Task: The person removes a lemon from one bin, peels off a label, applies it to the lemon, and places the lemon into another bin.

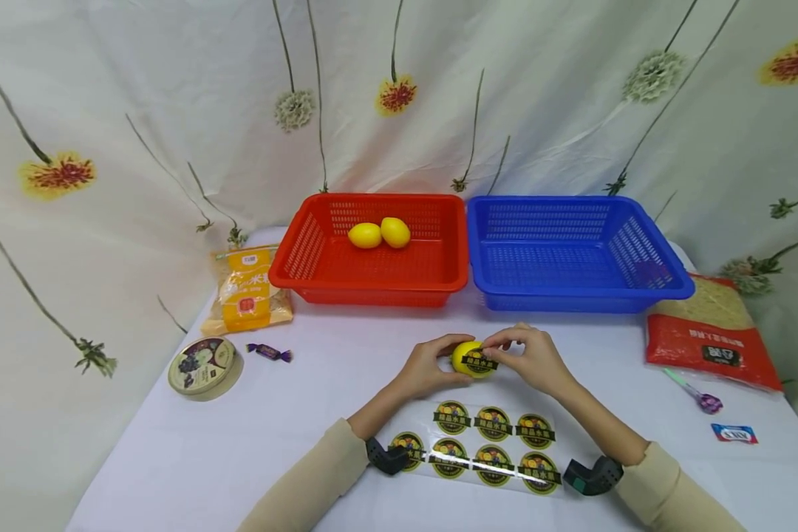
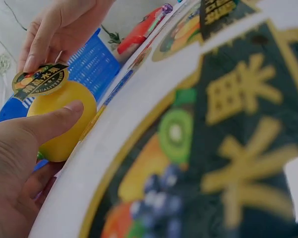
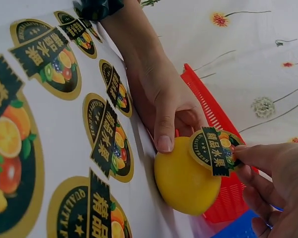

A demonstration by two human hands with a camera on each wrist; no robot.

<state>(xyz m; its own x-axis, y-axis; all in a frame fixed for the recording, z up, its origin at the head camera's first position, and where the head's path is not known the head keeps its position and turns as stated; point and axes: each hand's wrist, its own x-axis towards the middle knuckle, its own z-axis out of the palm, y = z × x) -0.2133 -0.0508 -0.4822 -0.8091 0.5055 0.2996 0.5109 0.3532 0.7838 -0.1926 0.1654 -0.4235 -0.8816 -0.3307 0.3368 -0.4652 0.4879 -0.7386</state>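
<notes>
My left hand [image 1: 427,369] grips a yellow lemon [image 2: 72,116] on the white table, thumb on its near side and fingers curled round the back. Between thumb and forefinger, my right hand [image 1: 533,359] pinches the edge of a round black-and-gold fruit sticker [image 3: 213,151]. The sticker overlaps the upper side of the lemon in both wrist views, its pinched edge standing off the skin. Below the hands lies a clear sheet of matching stickers [image 1: 494,465], in two rows with a gap at the upper left.
Behind stand a red basket [image 1: 372,284] with two lemons [image 1: 379,233] and a blue basket [image 1: 581,295]. At left are a yellow snack bag [image 1: 246,292], a round tin [image 1: 202,366] and a purple candy [image 1: 270,352]. A red bag [image 1: 711,340], lollipop [image 1: 698,395] and small packet [image 1: 734,434] lie right.
</notes>
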